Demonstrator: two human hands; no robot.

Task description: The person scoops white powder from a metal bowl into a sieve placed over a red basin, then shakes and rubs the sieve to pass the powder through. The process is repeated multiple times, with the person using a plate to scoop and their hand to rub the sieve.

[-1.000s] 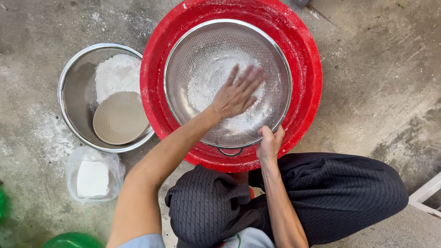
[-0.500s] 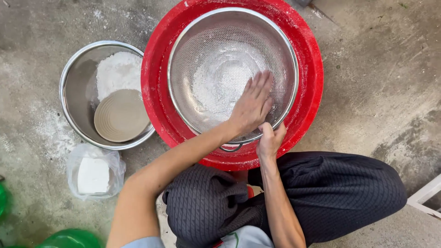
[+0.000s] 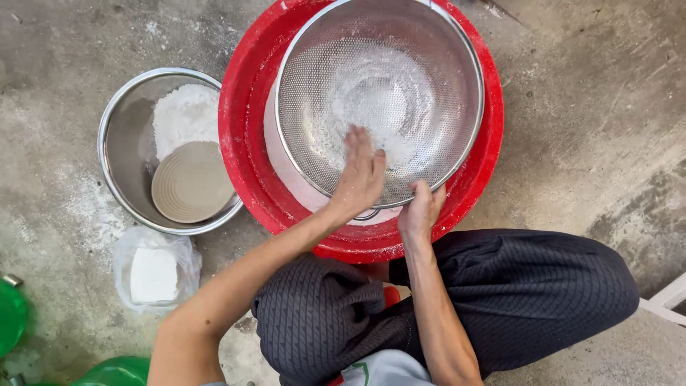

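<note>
Left hand (image 3: 361,175) flat, fingers spread, pressed on flour inside metal sieve (image 3: 436,64). Right hand (image 3: 420,211) pinching sieve's near rim. Sieve sitting in red basin (image 3: 246,129). Left of left hand: steel bowl (image 3: 121,143) with flour, tan dish. Below that, clear plastic bag (image 3: 153,271), white block inside.

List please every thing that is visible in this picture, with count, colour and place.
round metal mesh sieve: 1, silver, tilted inside the red basin, white flour in it
round red plastic basin: 1, red, top centre on the concrete floor
round steel bowl: 1, silver, left of the basin, holding white flour and a small beige dish
clear plastic bag: 1, transparent with white content, below the steel bowl
green plastic items: 2, green, bottom-left edge
left hand: 1, pressing flour inside the sieve
right hand: 1, gripping the sieve's near rim
</note>
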